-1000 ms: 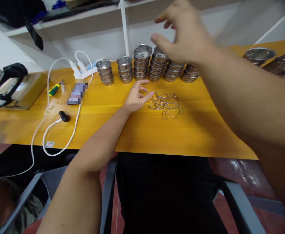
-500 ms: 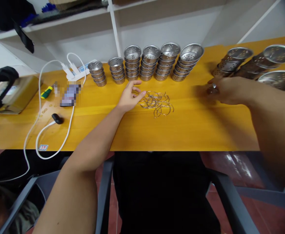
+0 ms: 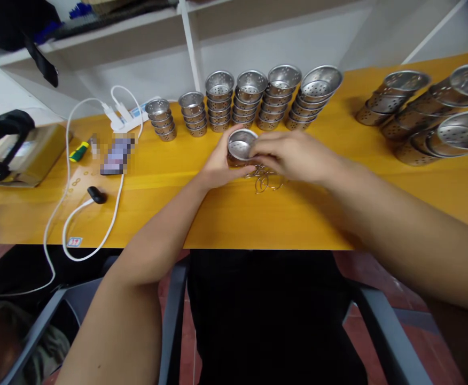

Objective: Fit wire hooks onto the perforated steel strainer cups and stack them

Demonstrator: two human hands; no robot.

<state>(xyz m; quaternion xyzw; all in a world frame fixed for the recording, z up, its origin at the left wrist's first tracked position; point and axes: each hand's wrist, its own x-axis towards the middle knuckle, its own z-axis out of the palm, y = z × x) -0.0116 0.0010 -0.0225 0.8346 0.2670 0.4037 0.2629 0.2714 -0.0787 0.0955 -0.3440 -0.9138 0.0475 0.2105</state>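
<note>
While the phone (image 3: 117,156) and white cable (image 3: 118,200) lie at left, your left hand (image 3: 219,164) wraps a perforated cup (image 3: 242,144) before upright stacks (image 3: 220,101); your right hand (image 3: 284,154), its grip unclear at the cup's rim, partly hides wire rings (image 3: 263,184). Leaning stacks (image 3: 426,112) stand farther right. The cup has newly come between your hands.

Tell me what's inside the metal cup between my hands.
Only bare metal shows inside the cup; the right hand covers its right edge, hiding what is there.

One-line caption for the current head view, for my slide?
Both hands, left and right, on a perforated metal cup above loose wire rings, stacked cups behind.
</note>
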